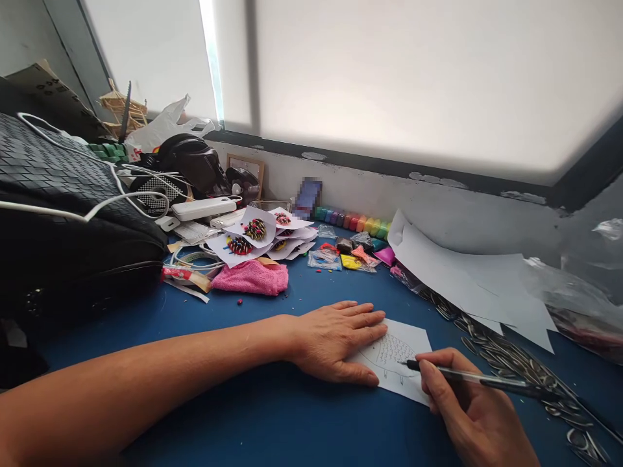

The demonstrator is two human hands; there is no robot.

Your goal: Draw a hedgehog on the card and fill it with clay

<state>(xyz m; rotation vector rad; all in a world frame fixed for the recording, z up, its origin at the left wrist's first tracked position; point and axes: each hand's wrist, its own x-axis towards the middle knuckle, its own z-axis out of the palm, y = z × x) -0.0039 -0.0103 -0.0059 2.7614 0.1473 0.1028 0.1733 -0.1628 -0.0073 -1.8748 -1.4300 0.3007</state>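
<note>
My left hand (341,340) lies palm down at the paper's nine o'clock, fingers lightly spread, forearm (160,383) reaching in from between eight and nine, presumably so nothing slides; the paper (417,335), bearing a line drawing (389,352), sits on the blue table (292,421) between my hands; at its four o'clock my right hand (470,399) pinches a pen (481,378), fingers narrowed round it, likely for fine control.

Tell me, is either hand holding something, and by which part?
The right hand holds a pen near its writing end. The left hand grips nothing; it rests spread out, partly over the white paper.
</note>
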